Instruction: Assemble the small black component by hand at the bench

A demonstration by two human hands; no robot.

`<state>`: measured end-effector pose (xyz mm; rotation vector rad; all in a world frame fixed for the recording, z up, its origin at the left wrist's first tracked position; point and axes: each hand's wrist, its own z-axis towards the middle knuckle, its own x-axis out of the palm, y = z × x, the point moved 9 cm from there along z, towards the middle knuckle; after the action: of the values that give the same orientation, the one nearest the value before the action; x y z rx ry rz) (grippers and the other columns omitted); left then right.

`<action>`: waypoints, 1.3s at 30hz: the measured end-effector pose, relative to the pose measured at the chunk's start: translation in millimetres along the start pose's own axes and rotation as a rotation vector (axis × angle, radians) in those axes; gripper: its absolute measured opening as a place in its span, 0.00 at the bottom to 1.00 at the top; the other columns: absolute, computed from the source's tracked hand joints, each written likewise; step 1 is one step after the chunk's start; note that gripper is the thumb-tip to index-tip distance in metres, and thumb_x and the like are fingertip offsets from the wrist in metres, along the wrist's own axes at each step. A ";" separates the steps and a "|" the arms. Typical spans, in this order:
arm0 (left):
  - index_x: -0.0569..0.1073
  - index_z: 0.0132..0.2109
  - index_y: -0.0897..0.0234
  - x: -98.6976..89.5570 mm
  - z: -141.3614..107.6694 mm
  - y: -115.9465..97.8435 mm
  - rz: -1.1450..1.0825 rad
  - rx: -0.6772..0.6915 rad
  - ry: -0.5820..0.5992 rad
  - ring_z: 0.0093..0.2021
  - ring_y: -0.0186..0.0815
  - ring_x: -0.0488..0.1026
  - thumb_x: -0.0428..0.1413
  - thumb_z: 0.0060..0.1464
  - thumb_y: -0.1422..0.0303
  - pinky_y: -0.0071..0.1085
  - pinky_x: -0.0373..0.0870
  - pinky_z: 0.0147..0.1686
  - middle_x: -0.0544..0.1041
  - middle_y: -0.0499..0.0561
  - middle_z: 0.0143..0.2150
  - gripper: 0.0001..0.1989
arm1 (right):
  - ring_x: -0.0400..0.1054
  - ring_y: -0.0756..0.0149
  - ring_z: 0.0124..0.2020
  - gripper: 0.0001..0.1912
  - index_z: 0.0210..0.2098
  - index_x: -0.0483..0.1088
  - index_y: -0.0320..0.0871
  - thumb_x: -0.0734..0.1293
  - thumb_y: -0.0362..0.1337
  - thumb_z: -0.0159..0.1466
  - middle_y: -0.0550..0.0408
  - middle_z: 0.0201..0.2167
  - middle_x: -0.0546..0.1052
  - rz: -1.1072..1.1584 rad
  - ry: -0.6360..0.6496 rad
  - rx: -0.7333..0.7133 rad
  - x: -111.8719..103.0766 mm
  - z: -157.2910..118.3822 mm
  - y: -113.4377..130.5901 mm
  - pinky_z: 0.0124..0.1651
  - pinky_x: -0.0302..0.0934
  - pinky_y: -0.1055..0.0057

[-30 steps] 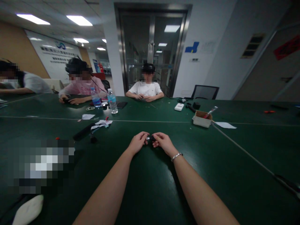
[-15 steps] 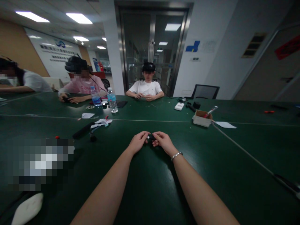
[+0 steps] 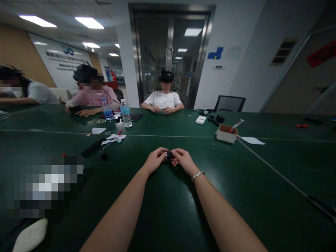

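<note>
Between my two hands is a small black object, held just above the green tabletop. My left hand pinches its left end between thumb and fingers. The fingers of my right hand are closed on its right end. A bit of shiny metal shows at the left side, close to my left thumb. Most of the object is covered by fingertips, so its exact kind cannot be made out. A silver bracelet circles my right wrist.
Farther right stands an open small box with a pen-like item, beside white paper. Two water bottles stand back left. A black rod-like item and crumpled paper lie nearer. Three people sit across the table.
The silver end visible beside my left fingers earlier is now mostly hidden, and my hands have shifted very slightly. Across the table, a person's hands have moved a little apart.
</note>
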<state>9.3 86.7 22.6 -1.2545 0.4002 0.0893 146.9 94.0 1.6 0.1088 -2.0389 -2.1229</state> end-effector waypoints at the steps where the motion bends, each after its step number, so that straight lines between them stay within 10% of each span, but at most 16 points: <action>1: 0.72 0.48 0.62 -0.8 -0.2 -1.2 0.005 0.009 -0.005 0.36 0.34 0.72 0.52 0.55 0.62 0.32 0.68 0.39 0.76 0.51 0.35 0.15 | 0.68 0.73 0.17 0.14 0.37 0.69 0.38 0.68 0.43 0.58 0.58 0.20 0.72 -0.002 0.003 -0.004 0.0 -0.7 1.4 0.18 0.64 0.79; 6: 0.73 0.47 0.63 -8.2 -1.6 -11.1 0.026 0.063 -0.058 0.39 0.35 0.73 0.56 0.52 0.66 0.33 0.68 0.43 0.76 0.51 0.38 0.15 | 0.72 0.74 0.21 0.28 0.51 0.63 0.47 0.73 0.35 0.51 0.55 0.38 0.73 0.064 0.046 -0.043 3.5 -6.2 14.1 0.23 0.69 0.76; 12: 0.73 0.46 0.63 -9.0 -1.9 -12.0 -0.016 0.071 -0.062 0.39 0.35 0.73 0.58 0.50 0.69 0.33 0.69 0.43 0.76 0.52 0.38 0.14 | 0.67 0.74 0.15 0.17 0.46 0.64 0.41 0.64 0.43 0.61 0.56 0.27 0.72 -0.023 0.071 0.071 6.6 -6.5 7.3 0.14 0.60 0.79; 17: 0.73 0.46 0.64 -10.4 -1.0 -6.4 -0.039 0.062 -0.084 0.37 0.34 0.73 0.58 0.50 0.69 0.33 0.69 0.42 0.75 0.51 0.36 0.14 | 0.70 0.76 0.21 0.34 0.54 0.57 0.50 0.72 0.33 0.51 0.55 0.42 0.71 0.054 0.104 -0.001 5.5 -7.0 14.1 0.23 0.69 0.76; 22: 0.73 0.45 0.63 -6.5 0.4 -4.1 -0.074 0.064 -0.061 0.36 0.33 0.73 0.58 0.49 0.70 0.31 0.69 0.41 0.76 0.50 0.35 0.14 | 0.65 0.76 0.15 0.19 0.49 0.61 0.43 0.65 0.41 0.60 0.54 0.31 0.74 -0.010 0.111 0.090 7.4 -6.6 6.7 0.15 0.62 0.78; 26: 0.73 0.44 0.64 -8.7 0.7 -3.4 -0.070 0.059 -0.080 0.37 0.33 0.73 0.58 0.50 0.70 0.32 0.69 0.41 0.76 0.51 0.36 0.13 | 0.69 0.78 0.20 0.35 0.55 0.58 0.51 0.72 0.30 0.51 0.54 0.45 0.72 0.056 0.175 -0.001 10.4 -9.0 17.3 0.23 0.69 0.77; 32: 0.73 0.44 0.64 -6.7 -0.6 -6.2 -0.069 0.072 -0.068 0.37 0.34 0.73 0.58 0.51 0.70 0.32 0.69 0.42 0.76 0.51 0.36 0.12 | 0.67 0.73 0.16 0.17 0.47 0.64 0.40 0.64 0.43 0.63 0.56 0.22 0.73 0.035 0.102 0.116 7.9 -7.5 5.4 0.17 0.64 0.77; 39: 0.73 0.43 0.64 -5.1 0.0 -2.6 -0.079 0.044 -0.070 0.37 0.34 0.74 0.58 0.51 0.65 0.31 0.69 0.41 0.77 0.51 0.35 0.12 | 0.69 0.75 0.21 0.16 0.47 0.65 0.41 0.66 0.32 0.60 0.54 0.29 0.76 0.113 0.126 0.100 7.8 -9.4 8.0 0.25 0.69 0.75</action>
<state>5.3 86.6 26.7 -1.2187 0.2901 0.0567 141.7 83.0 9.7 0.1343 -2.0273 -1.8985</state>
